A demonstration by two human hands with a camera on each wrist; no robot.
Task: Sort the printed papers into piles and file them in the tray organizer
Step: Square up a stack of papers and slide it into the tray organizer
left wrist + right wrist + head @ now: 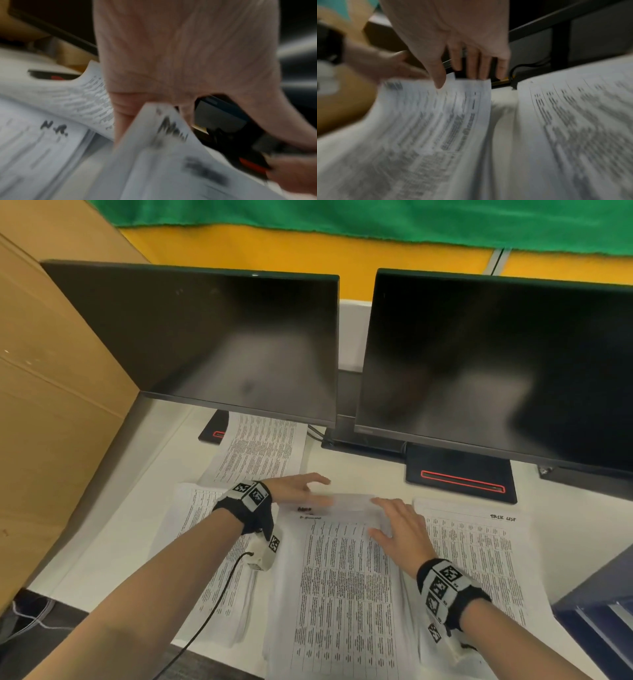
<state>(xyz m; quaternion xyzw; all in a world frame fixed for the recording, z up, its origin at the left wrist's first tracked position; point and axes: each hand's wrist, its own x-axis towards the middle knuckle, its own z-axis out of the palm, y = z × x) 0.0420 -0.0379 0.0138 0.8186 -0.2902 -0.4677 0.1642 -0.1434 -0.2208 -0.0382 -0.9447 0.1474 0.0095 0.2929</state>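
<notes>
Holding the far edge of the top white printed sheet (342,570), both hands are at the middle pile on the white bench (363,470). The left hand (301,491) is at the sheet's far left corner, fingers stretched out towards the right; its wrist view shows the paper's corner raised against the fingers, but blur hides whether that grip is pinching or only touching, so I cannot tell. The right hand (399,529) lies on the far right part of the same sheet, and its wrist view shows the thumb on top and fingers (475,65) curled over the far edge, pinching the paper.

To the left sits a second pile of printed pages (205,542), headed "H.R." in the left wrist view. To the right lies a sheet headed "TASK LIST" (479,556). Another printed page (260,450) rests farther back, partly under the left black monitor (212,344). Beside it stands the right black monitor (496,364) on its red-trimmed base (462,474). A dark blue tray organizer (603,607) peeks in at the right edge.
</notes>
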